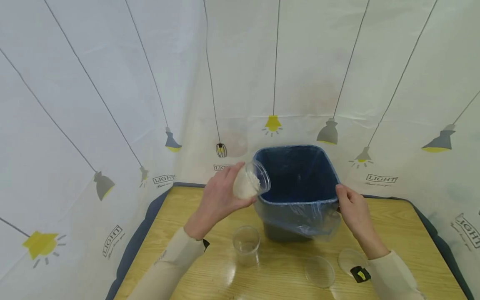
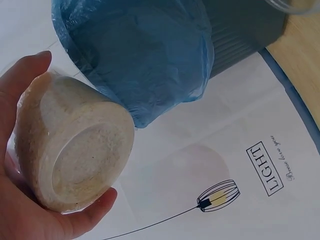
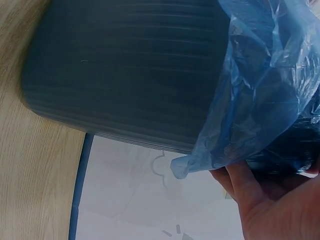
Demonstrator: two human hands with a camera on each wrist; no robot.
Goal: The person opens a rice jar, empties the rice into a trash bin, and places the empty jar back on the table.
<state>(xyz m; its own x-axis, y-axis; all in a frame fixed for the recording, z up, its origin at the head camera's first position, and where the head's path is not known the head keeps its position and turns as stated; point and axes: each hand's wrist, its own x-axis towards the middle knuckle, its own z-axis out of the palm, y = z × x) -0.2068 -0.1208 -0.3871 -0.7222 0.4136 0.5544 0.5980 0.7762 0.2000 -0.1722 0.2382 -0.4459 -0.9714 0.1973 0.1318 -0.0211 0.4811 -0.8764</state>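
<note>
My left hand [image 1: 221, 189] grips a clear plastic jar [image 2: 90, 145] filled with a whitish, grainy material. The jar is tilted, its mouth toward the bin and right at the bin's left rim in the head view. The dark bin [image 3: 125, 75] stands on the table, lined with a blue plastic bag [image 2: 140, 55] folded over its rim. At the rim's right side my right hand [image 1: 354, 208] pinches the edge, thumb on top and fingers below, against the bag. An uncapped clear jar [image 1: 246, 246] stands on the table in front of the bin.
Two clear round lids [image 1: 320, 271] lie on the wooden table [image 1: 202, 266], front right of the bin. A patterned sheet [image 1: 240, 62] with printed lamps hangs behind and along the sides of the table.
</note>
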